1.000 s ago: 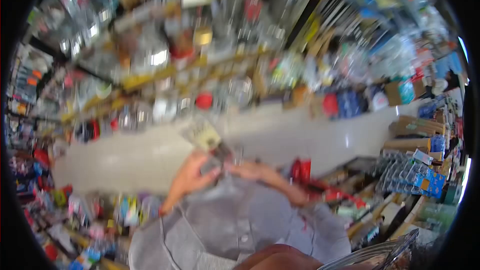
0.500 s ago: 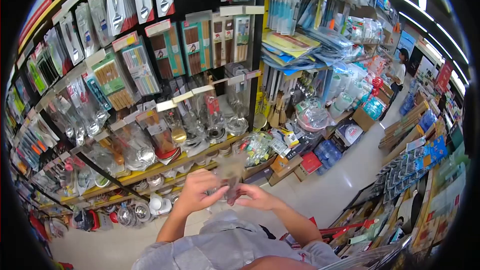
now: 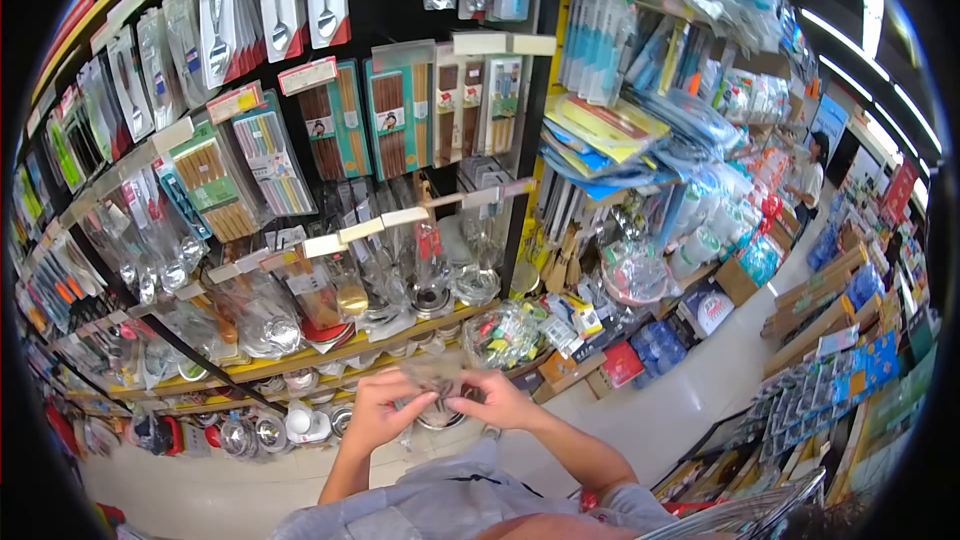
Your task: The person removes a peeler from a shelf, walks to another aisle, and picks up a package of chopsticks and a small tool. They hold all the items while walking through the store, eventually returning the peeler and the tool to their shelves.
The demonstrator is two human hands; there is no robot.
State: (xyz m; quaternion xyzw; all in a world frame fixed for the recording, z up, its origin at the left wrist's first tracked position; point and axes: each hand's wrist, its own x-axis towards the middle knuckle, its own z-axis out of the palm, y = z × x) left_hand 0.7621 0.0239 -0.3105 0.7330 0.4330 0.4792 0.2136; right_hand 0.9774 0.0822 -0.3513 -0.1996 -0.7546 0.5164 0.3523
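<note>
In front of my chest, my left hand (image 3: 380,408) and my right hand (image 3: 503,403) hold a clear plastic packet (image 3: 432,374) between them. Both thumbs point inward and press on it, nearly meeting at its middle. The packet is crinkled and blurred, and I cannot tell what is inside. A round shiny metal rim (image 3: 442,423) shows just beneath the hands. Beyond them hangs a rack of packaged kitchenware, with chopsticks (image 3: 398,120), spoons (image 3: 325,15) and a strainer (image 3: 475,285) in plastic.
Bowls and small pans (image 3: 270,433) line the low shelf at left. Boxes (image 3: 620,364) and blue bottles (image 3: 657,325) stand on the floor at right. Along the right side runs another shelf with blue-patterned packs (image 3: 850,370). A person (image 3: 810,180) is far down the aisle.
The packet, upright between the hands before, is now lower and tilted flatter. My right hand has closed in on it, thumb toward the left one. The view has shifted slightly.
</note>
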